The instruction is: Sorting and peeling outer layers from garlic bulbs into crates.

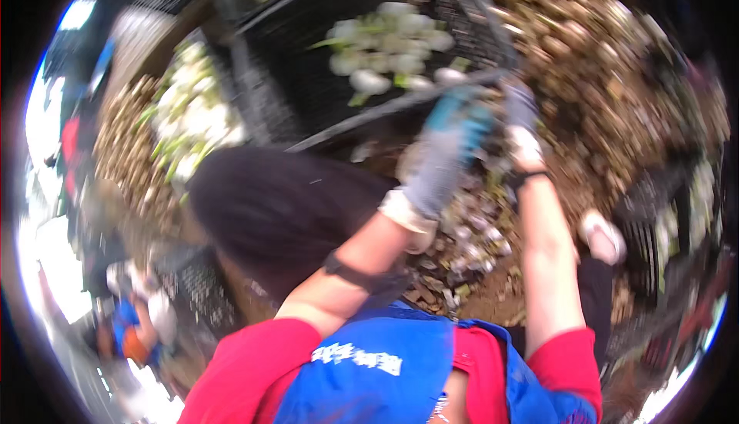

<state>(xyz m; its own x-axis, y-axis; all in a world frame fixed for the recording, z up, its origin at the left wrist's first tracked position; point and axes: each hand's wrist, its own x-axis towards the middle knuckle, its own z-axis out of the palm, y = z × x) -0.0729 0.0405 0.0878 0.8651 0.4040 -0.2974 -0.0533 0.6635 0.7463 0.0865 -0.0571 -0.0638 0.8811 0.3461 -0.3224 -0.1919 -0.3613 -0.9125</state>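
My left hand (454, 131), in a grey and teal glove with a pale cuff, is close to the near rim of a black plastic crate (308, 108). Just to its right is my right hand (520, 116), gloved in grey with a white cuff. Motion smears the fingers of both, so whatever lies between them cannot be made out. Inside the crate sits a heap of white bulbs (389, 43) with short green stalks, garlic-like in look. Below my hands, peeled skins and scraps (473, 231) cover the ground.
Brown unpeeled bulbs (577, 46) are piled along the right. On the left lie more white bulbs (192, 116) beside brown stalks (127, 154). Another black crate (643, 224) stands at the right, near a pale shoe (603, 237). A person (131, 324) is at the lower left.
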